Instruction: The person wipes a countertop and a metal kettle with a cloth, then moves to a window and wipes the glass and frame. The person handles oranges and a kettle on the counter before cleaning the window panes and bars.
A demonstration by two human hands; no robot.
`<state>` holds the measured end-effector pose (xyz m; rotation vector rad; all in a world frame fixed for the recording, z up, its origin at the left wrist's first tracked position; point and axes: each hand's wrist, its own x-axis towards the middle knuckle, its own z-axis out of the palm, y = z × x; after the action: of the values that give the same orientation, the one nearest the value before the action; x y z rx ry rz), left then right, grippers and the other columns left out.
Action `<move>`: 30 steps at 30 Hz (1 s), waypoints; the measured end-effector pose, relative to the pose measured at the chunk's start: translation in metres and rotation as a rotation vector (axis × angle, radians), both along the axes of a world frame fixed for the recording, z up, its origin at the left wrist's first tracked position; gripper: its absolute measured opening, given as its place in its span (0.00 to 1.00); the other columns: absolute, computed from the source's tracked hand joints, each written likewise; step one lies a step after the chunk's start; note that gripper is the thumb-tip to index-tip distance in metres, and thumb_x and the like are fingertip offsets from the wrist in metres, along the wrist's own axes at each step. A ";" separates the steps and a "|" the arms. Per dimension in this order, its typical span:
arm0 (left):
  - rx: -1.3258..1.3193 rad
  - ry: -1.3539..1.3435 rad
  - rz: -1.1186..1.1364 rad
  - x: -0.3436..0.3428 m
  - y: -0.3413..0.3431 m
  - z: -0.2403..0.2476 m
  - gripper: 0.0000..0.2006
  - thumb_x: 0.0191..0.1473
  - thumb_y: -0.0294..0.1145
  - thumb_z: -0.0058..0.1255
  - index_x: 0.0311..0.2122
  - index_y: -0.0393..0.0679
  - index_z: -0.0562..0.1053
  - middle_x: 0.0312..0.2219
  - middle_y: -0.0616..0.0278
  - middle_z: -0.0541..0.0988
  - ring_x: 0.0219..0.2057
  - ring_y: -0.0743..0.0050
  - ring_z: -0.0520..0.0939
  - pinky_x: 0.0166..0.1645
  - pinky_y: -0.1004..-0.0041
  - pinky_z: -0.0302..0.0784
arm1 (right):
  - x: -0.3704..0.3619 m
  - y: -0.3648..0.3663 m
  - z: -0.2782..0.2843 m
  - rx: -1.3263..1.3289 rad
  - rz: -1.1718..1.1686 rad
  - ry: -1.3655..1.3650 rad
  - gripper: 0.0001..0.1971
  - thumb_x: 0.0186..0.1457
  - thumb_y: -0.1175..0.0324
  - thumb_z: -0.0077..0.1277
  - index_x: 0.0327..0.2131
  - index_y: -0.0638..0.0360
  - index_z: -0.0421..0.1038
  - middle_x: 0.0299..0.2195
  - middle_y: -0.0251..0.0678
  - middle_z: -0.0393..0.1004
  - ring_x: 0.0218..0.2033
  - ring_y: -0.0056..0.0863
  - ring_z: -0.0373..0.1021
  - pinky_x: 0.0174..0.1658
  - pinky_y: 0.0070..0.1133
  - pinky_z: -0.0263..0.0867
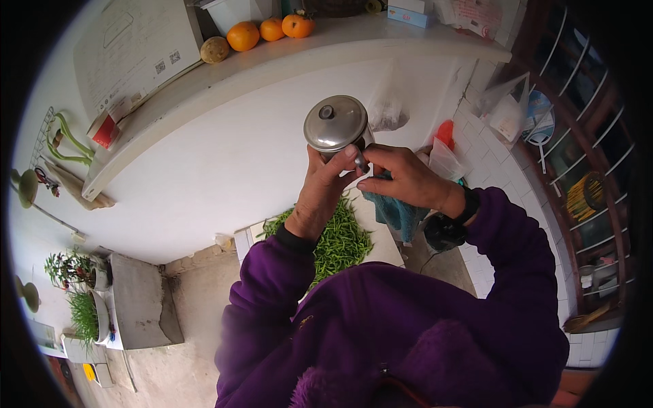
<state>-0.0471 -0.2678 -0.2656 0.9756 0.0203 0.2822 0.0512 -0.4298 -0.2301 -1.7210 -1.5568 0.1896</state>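
A stainless steel mug (337, 126), with its round knobbed lid on, is held up in front of me near the shelf's edge. My left hand (318, 194) is closed around the side of the mug, with the thumb by the handle. My right hand (410, 178) pinches at the handle (361, 161), its fingers bent. From under those fingers hangs a teal cloth (394, 216), gripped in the same hand. Below the hands, a heap of green chili peppers (343, 238) lies spread on a pale surface, partly hidden by my arms.
A long shelf (381, 46) crosses ahead, bearing orange fruits (243, 36), a potato (215, 49) and a tissue box (408, 16). Plastic bags (389, 109) hang on the wall. At right is a barred window (578, 149); potted plants (88, 313) stand at left.
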 end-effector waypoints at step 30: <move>0.616 0.186 0.406 -0.054 0.020 -0.094 0.61 0.24 0.35 0.74 0.66 0.47 0.48 0.53 0.46 0.58 0.56 0.49 0.63 0.61 0.59 0.65 | -0.026 0.064 -0.001 -0.016 0.039 -0.288 0.09 0.36 0.74 0.58 0.25 0.60 0.70 0.16 0.34 0.67 0.18 0.25 0.65 0.26 0.22 0.64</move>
<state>-0.1012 -0.2482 -0.3596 1.6096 0.3189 0.5902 0.0251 -0.3660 -0.2316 -1.7919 -1.8000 -0.0283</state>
